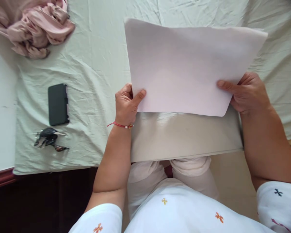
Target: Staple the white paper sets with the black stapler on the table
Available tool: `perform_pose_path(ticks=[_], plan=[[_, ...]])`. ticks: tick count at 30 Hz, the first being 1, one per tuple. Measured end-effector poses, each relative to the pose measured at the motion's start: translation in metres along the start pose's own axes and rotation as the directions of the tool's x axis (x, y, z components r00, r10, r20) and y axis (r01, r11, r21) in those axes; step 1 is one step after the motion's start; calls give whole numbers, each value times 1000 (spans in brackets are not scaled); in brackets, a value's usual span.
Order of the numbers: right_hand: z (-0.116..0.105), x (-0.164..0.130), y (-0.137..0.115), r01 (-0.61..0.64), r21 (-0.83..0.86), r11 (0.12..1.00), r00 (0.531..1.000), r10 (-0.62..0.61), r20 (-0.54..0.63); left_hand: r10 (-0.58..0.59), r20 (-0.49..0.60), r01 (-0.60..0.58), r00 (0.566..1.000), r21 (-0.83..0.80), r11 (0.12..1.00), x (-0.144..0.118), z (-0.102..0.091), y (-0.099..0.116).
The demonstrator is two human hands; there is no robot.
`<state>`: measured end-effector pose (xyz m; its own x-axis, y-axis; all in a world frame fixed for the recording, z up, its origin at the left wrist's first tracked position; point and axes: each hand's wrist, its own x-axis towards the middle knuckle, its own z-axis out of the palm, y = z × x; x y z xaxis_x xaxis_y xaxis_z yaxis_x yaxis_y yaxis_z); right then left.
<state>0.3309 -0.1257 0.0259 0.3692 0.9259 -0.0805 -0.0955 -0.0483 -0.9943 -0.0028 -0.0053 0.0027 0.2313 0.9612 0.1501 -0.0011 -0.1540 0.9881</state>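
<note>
White paper (181, 68) is held up in both hands over a bed (99, 58) with a pale green sheet. The left hand (126, 105) pinches the paper's near left corner, its grip closed on it with the thumb on top. The right hand (247, 92) grips the paper's near right edge the same way. A board (184, 136), maybe more paper, lies flat just under the paper. Left of the paper lie a black phone (58, 104) and some keys (48, 138). Pink cloth (34, 26) sits far left of the paper.
</note>
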Motion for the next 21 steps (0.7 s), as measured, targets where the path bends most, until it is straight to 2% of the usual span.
perform_pose_path(ticks=[5, 11, 21], plan=[[-1, 1, -1, -64, 41, 997, 997, 63, 38, -2, -18, 2, 1000, 7, 1000, 1, -1, -1], [-3, 0, -1, -53, 26, 998, 994, 50, 95, 10, -28, -10, 1000, 8, 1000, 4, -6, -5], [-2, 5, 3, 12, 63, 998, 1000, -14, 20, -36, -61, 31, 997, -81, 996, 0, 0, 0]])
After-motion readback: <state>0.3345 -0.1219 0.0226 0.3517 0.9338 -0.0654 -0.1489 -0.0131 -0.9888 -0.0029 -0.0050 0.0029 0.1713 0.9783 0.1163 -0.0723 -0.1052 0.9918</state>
